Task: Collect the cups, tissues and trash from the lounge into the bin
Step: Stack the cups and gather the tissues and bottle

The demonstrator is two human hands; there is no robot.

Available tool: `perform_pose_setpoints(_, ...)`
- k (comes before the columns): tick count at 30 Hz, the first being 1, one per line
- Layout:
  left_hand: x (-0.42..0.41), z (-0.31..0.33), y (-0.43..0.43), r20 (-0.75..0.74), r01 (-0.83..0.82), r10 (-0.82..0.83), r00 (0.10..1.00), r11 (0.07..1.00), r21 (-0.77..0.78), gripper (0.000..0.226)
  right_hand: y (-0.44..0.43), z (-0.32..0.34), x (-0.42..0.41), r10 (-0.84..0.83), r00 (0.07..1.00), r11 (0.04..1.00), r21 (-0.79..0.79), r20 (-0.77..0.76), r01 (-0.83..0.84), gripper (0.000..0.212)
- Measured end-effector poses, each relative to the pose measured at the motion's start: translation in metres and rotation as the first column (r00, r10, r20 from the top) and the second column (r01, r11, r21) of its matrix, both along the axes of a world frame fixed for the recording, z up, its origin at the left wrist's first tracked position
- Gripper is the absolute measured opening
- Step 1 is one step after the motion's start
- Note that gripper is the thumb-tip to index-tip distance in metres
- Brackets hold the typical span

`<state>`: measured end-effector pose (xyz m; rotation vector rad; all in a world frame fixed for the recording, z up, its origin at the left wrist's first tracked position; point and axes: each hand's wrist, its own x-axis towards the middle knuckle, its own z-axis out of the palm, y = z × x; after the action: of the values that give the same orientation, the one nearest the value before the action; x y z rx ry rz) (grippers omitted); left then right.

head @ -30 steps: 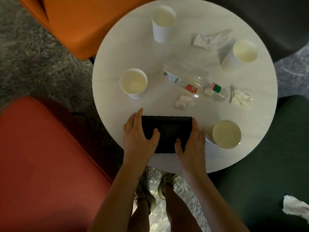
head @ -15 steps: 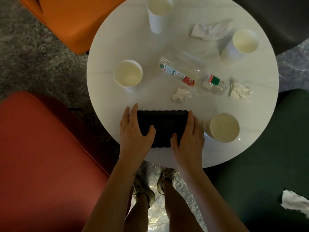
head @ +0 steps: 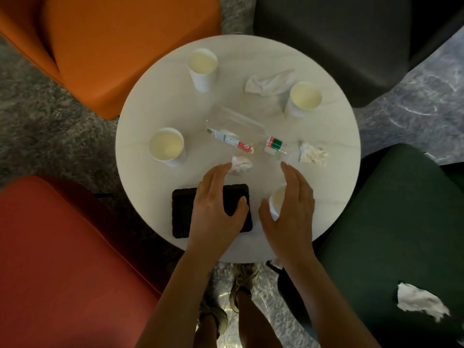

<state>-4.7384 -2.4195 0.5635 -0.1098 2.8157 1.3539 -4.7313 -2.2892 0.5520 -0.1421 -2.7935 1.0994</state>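
A round white table (head: 155, 106) carries several white paper cups: one at the far left (head: 202, 69), one at the left (head: 167, 146), one at the far right (head: 303, 99), and a near one (head: 276, 200) partly hidden under my right hand (head: 288, 209). A clear plastic bottle (head: 243, 139) lies on its side in the middle. Crumpled tissues lie near it (head: 239, 165), at the right (head: 312, 154) and at the back (head: 270, 82). My left hand (head: 216, 207) hovers with straight fingers over a black tablet (head: 183, 212). Both hands hold nothing.
Four chairs ring the table: orange (head: 113, 46) at the far left, red (head: 62, 259) at the near left, dark grey (head: 351, 33) at the far right, green (head: 401, 222) at the near right with a crumpled tissue (head: 419, 301) on its seat. My feet (head: 241, 285) stand below.
Both hands have let go of the black tablet's sides and moved forward and right. The left now hovers over the tablet; the right is over the near cup.
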Motion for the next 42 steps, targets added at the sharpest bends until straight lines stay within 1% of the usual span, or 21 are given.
perform_pose_setpoints(2, -0.002, -0.002, 0.013, -0.005, 0.023, -0.023, 1.0, 1.0, 0.014, 0.056, 0.019, -0.005, -0.002, -0.047, 0.999, 0.997, 0.062, 0.022, 0.046, 0.076)
perform_pose_setpoints(5, -0.001, -0.008, 0.028, 0.011, 0.042, -0.042, 0.999, 0.999, 0.006, 0.056, 0.039, -0.019, 0.0, -0.023, 0.996, 0.989, 0.144, 0.09, 0.01, 0.089)
perform_pose_setpoints(7, 0.001, -0.013, 0.033, 0.032, 0.031, -0.03, 0.999, 1.0, -0.008, 0.056, 0.047, -0.03, 0.003, 0.031, 0.989, 0.986, 0.156, 0.147, -0.054, 0.091)
perform_pose_setpoints(10, 0.002, -0.019, 0.037, 0.058, 0.012, -0.01, 0.998, 0.999, -0.033, 0.056, 0.052, -0.039, 0.004, 0.092, 0.976, 0.981, 0.153, 0.196, -0.123, 0.089)
perform_pose_setpoints(15, -0.003, -0.017, 0.032, 0.061, -0.027, 0.029, 0.998, 0.999, -0.046, 0.052, 0.055, -0.033, -0.006, 0.108, 0.981, 0.986, 0.112, 0.163, -0.128, 0.086)
perform_pose_setpoints(19, -0.012, 0.0, 0.017, 0.022, -0.079, 0.08, 0.997, 0.995, -0.056, 0.053, 0.051, -0.01, -0.025, 0.113, 0.989, 0.989, 0.088, 0.093, -0.121, 0.084)
perform_pose_setpoints(22, -0.018, 0.014, -0.002, -0.007, -0.123, 0.122, 0.992, 0.989, -0.083, 0.055, 0.035, 0.012, -0.045, 0.147, 0.988, 0.987, 0.06, 0.038, -0.149, 0.081)
perform_pose_setpoints(26, -0.025, 0.032, -0.031, -0.063, -0.22, 0.214, 0.975, 0.969, -0.113, 0.055, 0.0, 0.037, -0.067, 0.24, 0.971, 0.971, 0.005, -0.012, -0.24, 0.079)
perform_pose_setpoints(30, -0.031, 0.042, -0.059, -0.075, -0.318, 0.312, 0.947, 0.944, -0.083, 0.057, -0.038, 0.055, -0.084, 0.331, 0.941, 0.942, -0.035, -0.069, -0.334, 0.082)
perform_pose_setpoints(34, -0.038, 0.036, -0.083, -0.057, -0.37, 0.367, 0.928, 0.927, -0.06, 0.059, -0.082, 0.056, -0.1, 0.396, 0.91, 0.916, -0.013, -0.124, -0.401, 0.084)
perform_pose_setpoints(38, -0.046, 0.013, -0.109, 0.003, -0.36, 0.361, 0.933, 0.93, -0.07, 0.066, -0.123, 0.033, -0.114, 0.422, 0.901, 0.905, -0.01, -0.1, -0.425, 0.09)
perform_pose_setpoints(40, -0.05, -0.002, -0.12, 0.039, -0.352, 0.355, 0.934, 0.933, -0.07, 0.07, -0.138, 0.016, -0.118, 0.424, 0.904, 0.905, -0.02, -0.055, -0.425, 0.087)
perform_pose_setpoints(42, -0.053, -0.017, -0.127, 0.074, -0.309, 0.314, 0.947, 0.949, -0.066, 0.074, -0.148, -0.003, -0.118, 0.416, 0.909, 0.909, -0.016, 0.011, -0.416, 0.081)
